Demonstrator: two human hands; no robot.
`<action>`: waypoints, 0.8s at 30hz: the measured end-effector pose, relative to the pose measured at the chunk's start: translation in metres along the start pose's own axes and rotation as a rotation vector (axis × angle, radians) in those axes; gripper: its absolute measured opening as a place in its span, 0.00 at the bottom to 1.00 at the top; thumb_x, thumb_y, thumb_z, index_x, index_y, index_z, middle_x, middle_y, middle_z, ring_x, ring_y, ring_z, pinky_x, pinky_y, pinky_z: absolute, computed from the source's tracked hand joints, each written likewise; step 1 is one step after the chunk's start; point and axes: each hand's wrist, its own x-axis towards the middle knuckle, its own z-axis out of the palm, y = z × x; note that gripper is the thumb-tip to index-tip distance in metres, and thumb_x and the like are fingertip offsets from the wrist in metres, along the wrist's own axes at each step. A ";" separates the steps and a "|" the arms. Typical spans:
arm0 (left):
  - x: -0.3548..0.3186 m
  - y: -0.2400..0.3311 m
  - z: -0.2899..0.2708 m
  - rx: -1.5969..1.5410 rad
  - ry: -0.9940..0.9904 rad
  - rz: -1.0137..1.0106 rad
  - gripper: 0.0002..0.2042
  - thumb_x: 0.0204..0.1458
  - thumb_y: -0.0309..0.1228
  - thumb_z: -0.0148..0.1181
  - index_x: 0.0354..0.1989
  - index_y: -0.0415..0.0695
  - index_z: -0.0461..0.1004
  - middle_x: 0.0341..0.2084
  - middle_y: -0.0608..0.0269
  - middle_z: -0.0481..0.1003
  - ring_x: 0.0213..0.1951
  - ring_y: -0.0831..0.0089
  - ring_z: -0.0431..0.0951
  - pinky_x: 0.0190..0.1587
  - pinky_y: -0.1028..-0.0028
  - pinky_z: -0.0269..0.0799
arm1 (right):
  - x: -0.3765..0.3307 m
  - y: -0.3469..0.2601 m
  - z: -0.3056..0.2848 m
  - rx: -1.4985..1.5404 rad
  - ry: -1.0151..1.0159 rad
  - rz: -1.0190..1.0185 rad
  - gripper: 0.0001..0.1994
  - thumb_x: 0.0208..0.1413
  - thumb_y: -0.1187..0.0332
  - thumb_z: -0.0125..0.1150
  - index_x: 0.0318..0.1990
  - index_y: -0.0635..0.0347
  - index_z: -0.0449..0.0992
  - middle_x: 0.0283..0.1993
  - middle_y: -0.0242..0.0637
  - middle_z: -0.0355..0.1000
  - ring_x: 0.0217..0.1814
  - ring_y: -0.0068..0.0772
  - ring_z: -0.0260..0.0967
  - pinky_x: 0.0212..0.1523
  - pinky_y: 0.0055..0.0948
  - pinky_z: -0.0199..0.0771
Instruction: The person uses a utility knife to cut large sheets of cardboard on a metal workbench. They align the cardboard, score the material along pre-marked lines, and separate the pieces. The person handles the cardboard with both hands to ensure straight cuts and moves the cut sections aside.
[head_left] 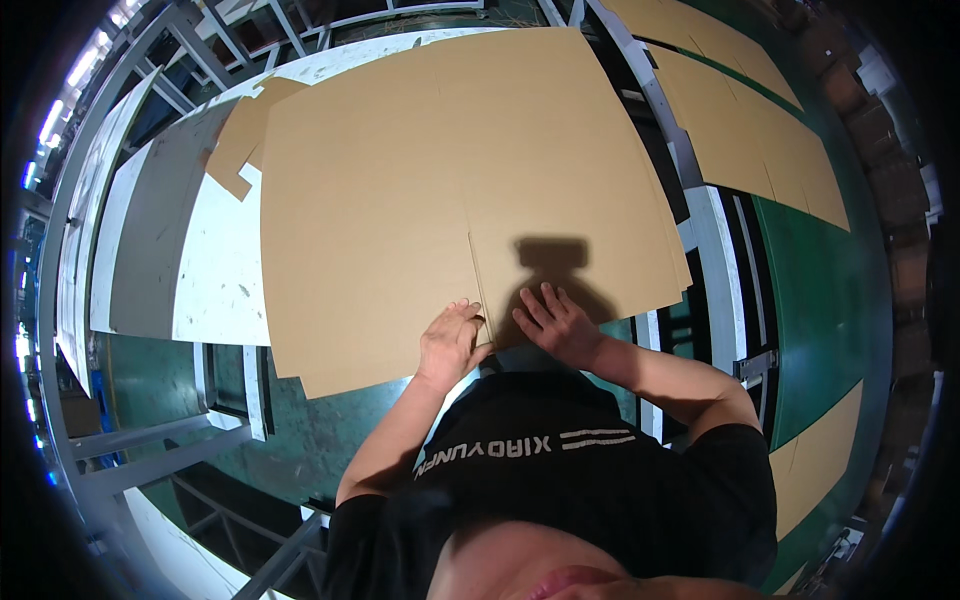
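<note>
Cardboard sheet [440, 190], big flat brown blank, fills centre and upper centre of frame, lying on a white table [215, 280] w/ its near edge overhanging toward the person at lower centre. A slit runs up from that near edge, approx. mid-sheet, so it looks like an unfolded box blank w/ flaps. Green floor [830, 300] shows at right and lower left, grey metal frame [140, 440] at lower left. More cardboard sheets [750, 120] lie flat at upper right, on what seems a second surface; a smaller cardboard piece [245, 140] sticks out from under the big sheet at upper left. Left hand [452, 338] at bottom centre, fingers curled over the near edge just left of the slit, seems to pinch it, prob. to hold that flap. Right hand [555, 325] just right of the slit, fingers spread open, palm pressed flat on the sheet, prob. pinning it down. No bins or boxes in view, so nothing held in any.
</note>
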 end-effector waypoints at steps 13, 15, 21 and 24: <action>0.024 0.018 0.006 0.238 -0.209 -0.006 0.22 0.42 0.44 0.62 0.42 0.43 0.71 0.50 0.53 0.69 0.52 0.52 0.69 0.54 0.57 0.65 | -0.031 0.156 -0.047 0.440 0.087 0.234 0.16 0.48 0.74 0.56 0.47 0.60 0.70 0.50 0.42 0.67 0.56 0.42 0.63 0.56 0.35 0.62; 0.035 0.032 0.003 0.301 -0.319 -0.020 0.20 0.45 0.42 0.61 0.44 0.43 0.71 0.50 0.53 0.69 0.53 0.51 0.68 0.55 0.56 0.65 | -0.080 0.257 0.005 0.669 0.631 0.620 0.21 0.43 0.77 0.59 0.49 0.61 0.69 0.47 0.45 0.69 0.53 0.47 0.65 0.52 0.38 0.66; 0.036 0.041 0.001 0.360 -0.535 -0.099 0.24 0.45 0.40 0.62 0.48 0.39 0.67 0.53 0.43 0.64 0.56 0.43 0.63 0.56 0.52 0.62 | -0.223 0.462 0.142 -0.206 -0.057 1.638 0.41 0.30 0.73 0.68 0.60 0.56 0.58 0.66 0.47 0.51 0.70 0.51 0.41 0.66 0.50 0.40; 0.028 0.040 0.010 0.468 -0.484 -0.029 0.17 0.48 0.28 0.56 0.46 0.33 0.66 0.48 0.41 0.67 0.52 0.40 0.66 0.52 0.51 0.67 | -0.241 0.524 0.187 -0.214 -0.206 1.480 0.35 0.41 0.70 0.62 0.61 0.57 0.56 0.67 0.48 0.48 0.72 0.49 0.38 0.66 0.52 0.40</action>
